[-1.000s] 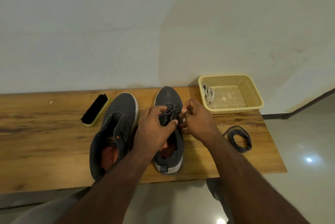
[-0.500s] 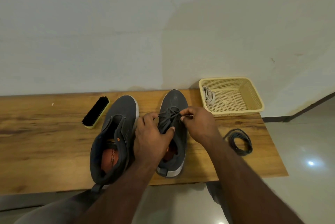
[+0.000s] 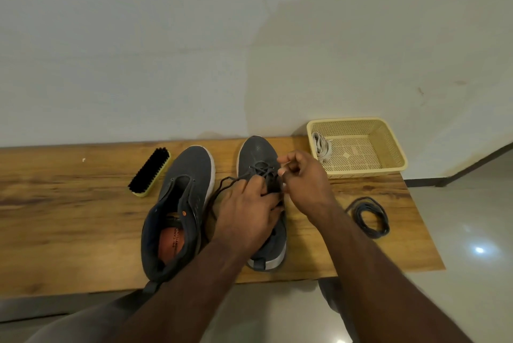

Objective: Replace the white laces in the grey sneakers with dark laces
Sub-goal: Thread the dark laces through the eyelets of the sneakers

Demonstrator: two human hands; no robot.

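Observation:
Two grey sneakers stand side by side on the wooden table. The left sneaker has no lace. The right sneaker carries a dark lace crossed through its front eyelets. My left hand lies over this shoe's tongue and grips the lace, a loop of which hangs out to the left. My right hand pinches the other lace end beside the right eyelets. A second dark lace lies coiled to the right.
A yellow mesh basket at the back right holds the white laces. A black-bristled shoe brush lies left of the sneakers. The wall rises right behind the table, and tiled floor lies beyond the right edge.
My right hand has pulled its lace end up and to the right. A loop of dark lace now shows to the left of my left hand. The camera has tilted slightly.

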